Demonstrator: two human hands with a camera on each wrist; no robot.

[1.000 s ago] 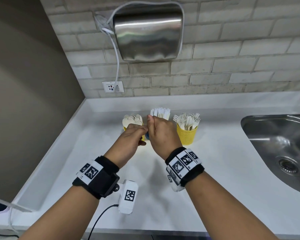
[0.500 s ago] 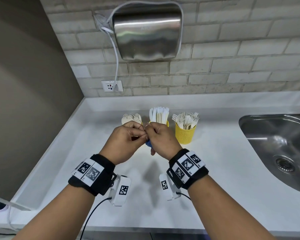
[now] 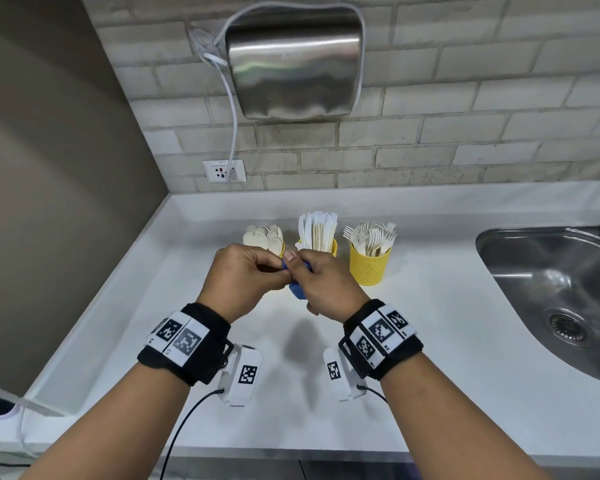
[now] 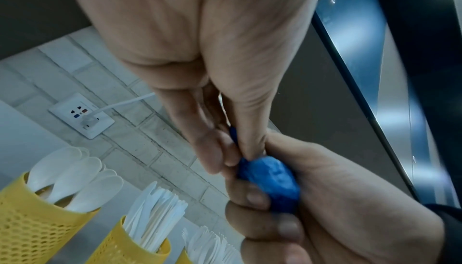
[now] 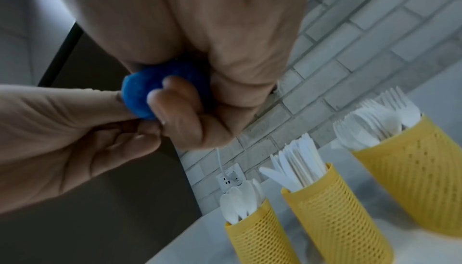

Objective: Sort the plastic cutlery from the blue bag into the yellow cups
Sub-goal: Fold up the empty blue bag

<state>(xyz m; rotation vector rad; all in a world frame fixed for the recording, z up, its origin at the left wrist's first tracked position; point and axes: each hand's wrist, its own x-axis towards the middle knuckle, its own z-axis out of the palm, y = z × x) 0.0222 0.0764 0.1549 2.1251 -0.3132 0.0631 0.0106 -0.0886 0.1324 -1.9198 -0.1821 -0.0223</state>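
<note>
The blue bag (image 3: pixel 297 289) (image 4: pixel 271 181) (image 5: pixel 140 94) is scrunched into a small ball held above the counter. My right hand (image 3: pixel 321 282) (image 5: pixel 190 110) curls its fingers round the ball. My left hand (image 3: pixel 246 275) (image 4: pixel 225 149) pinches its upper edge. Behind the hands stand three yellow mesh cups: one with spoons (image 3: pixel 269 237) (image 5: pixel 257 236), one with knives (image 3: pixel 321 233) (image 5: pixel 332 209), one with forks (image 3: pixel 369 263) (image 5: pixel 412 169). The spoon and knife cups are partly hidden by my hands in the head view.
A white counter (image 3: pixel 430 341) runs to a steel sink (image 3: pixel 561 299) on the right. A brick wall carries a steel hand dryer (image 3: pixel 291 60) and a socket (image 3: pixel 224 170) with its cable. A brown wall closes the left side.
Both hands have drawn back toward me and risen slightly. They have come together, squeezing the blue bag into a tighter ball, and the cups behind them show more.
</note>
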